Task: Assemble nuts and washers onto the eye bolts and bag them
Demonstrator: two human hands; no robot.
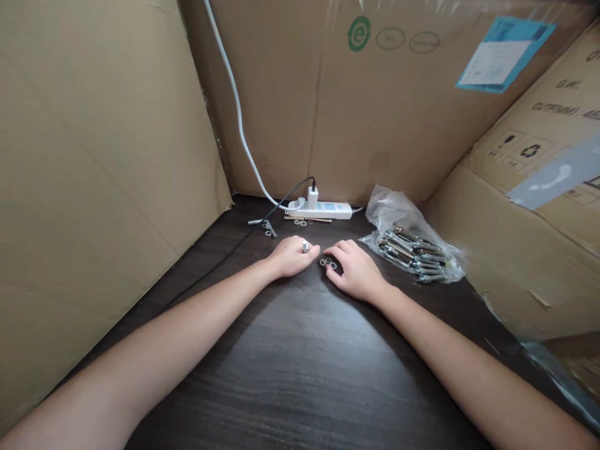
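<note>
Both my hands rest on a dark wooden table (300,362). My left hand (291,256) is curled, its fingers pinching a small silver metal piece (304,247). My right hand (357,270) lies palm down with bent fingers, its fingertips touching a small cluster of metal nuts and washers (328,262) that lies between the two hands.
A clear plastic bag of metal bolts (412,250) lies right of my right hand. A white power strip (321,209) with a plugged charger and cables sits at the back, with loose bolts and washers (269,228) near it. Cardboard boxes (94,156) wall in the table.
</note>
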